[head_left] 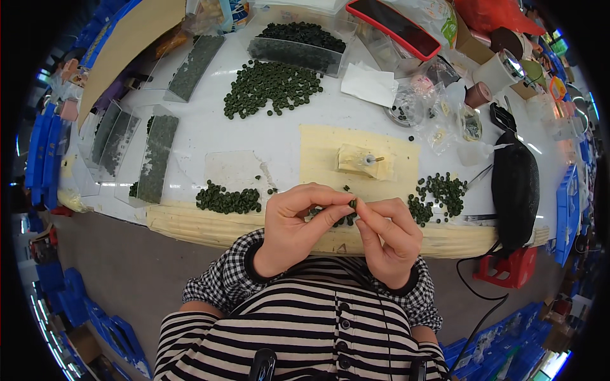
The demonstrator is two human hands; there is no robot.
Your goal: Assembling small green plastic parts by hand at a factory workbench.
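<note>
Above the table's front edge, my left hand (293, 222) pinches a small dark green round piece (352, 203) between thumb and index finger. My right hand (392, 236) meets it from the other side, its fingertips closed at the same piece. Under the fingers lie several more small green pieces, partly hidden. Just beyond my hands, a block wrapped in yellowish tape (348, 160) with a thin metal pin (376, 159) stands on a yellow sheet (318, 143). Loose piles of like pieces lie left (227, 199) and right (448, 195) of my hands.
A larger pile of green pieces (273, 87) spreads before a clear bin (295, 56) of darker ones. Clear trays (157, 159) stand at left. A red-cased phone (397, 26), white paper (368, 84), tweezers (480, 176) and a black pouch (515, 187) lie at right.
</note>
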